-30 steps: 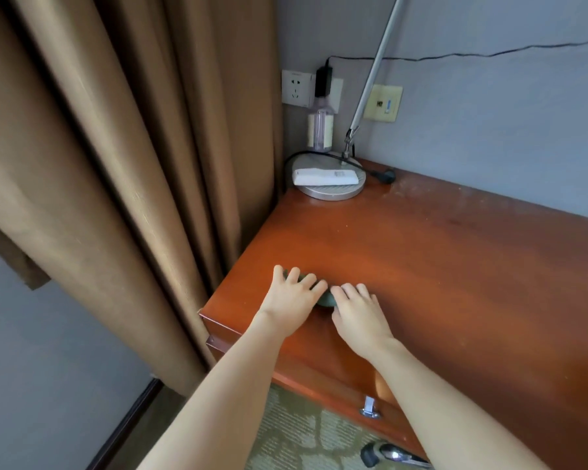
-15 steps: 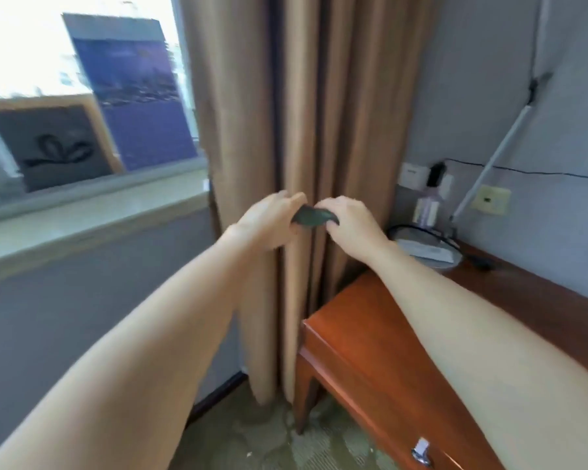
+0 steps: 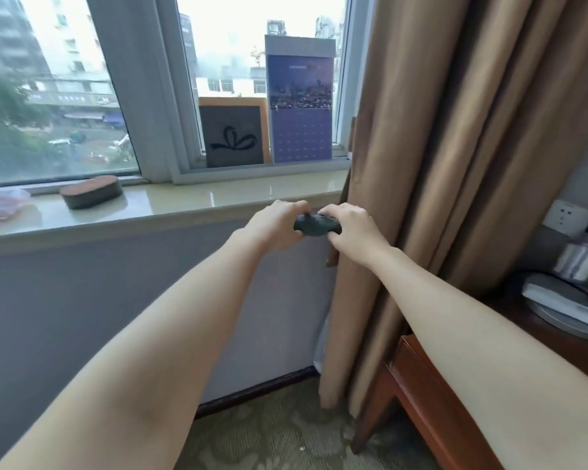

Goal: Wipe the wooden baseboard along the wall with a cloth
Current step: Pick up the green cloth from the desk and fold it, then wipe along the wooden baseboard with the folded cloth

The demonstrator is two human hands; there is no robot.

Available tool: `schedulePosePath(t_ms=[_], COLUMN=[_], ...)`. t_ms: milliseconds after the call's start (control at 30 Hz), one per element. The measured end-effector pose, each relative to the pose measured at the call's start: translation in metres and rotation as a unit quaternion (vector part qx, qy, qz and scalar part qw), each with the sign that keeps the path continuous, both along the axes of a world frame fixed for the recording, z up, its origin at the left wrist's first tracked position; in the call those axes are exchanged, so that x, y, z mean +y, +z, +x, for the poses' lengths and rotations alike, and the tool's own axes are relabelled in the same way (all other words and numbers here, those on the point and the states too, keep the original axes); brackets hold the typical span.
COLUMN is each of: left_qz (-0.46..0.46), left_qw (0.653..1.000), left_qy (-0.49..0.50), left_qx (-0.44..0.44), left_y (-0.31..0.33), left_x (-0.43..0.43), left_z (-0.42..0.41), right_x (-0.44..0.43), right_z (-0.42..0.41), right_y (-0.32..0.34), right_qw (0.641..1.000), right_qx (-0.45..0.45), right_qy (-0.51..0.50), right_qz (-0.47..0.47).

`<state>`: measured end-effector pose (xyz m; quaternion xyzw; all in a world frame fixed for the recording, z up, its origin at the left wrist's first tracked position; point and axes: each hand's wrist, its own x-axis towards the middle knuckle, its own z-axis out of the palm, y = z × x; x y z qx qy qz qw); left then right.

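Observation:
A small dark green cloth (image 3: 316, 226), bunched into a roll, is held in the air in front of the window sill. My left hand (image 3: 275, 225) grips its left end and my right hand (image 3: 351, 228) grips its right end. Both arms are stretched out at about sill height. Far below, a dark wooden baseboard (image 3: 257, 390) runs along the foot of the grey wall, from behind my left forearm to the curtain.
A tan curtain (image 3: 438, 164) hangs at the right, reaching the patterned carpet (image 3: 286, 432). A reddish wooden desk (image 3: 431, 395) stands at the lower right. On the stone sill (image 3: 184, 205) lie an oval case (image 3: 90, 191), a framed picture (image 3: 233, 134) and a calendar (image 3: 299, 106).
My view has swung left from the desk to the window wall. Both hands lifted the cloth off the desk top and carried it left, up to sill height.

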<state>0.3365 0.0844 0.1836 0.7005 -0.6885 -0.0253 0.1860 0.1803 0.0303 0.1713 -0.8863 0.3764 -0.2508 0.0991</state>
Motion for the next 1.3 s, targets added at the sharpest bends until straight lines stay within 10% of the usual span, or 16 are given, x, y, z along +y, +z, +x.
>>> schedulePosePath(t_ms=[667,1300], left_qz=[0.071,0.01], left_qw=[0.983,0.997], left_qy=[0.057,0.032], left_qx=[0.157,0.072], left_y=[-0.15,-0.665], left_x=[-0.048,-0.11], left_z=[0.081,0.061], right_x=[-0.07,-0.133], right_z=[0.091,0.069], right_y=[-0.142,-0.64], right_qw=[0.994,0.989], right_qx=[0.079,0.119], right_qy=[0.042,0.03], right_qz=[0.07,0.088])
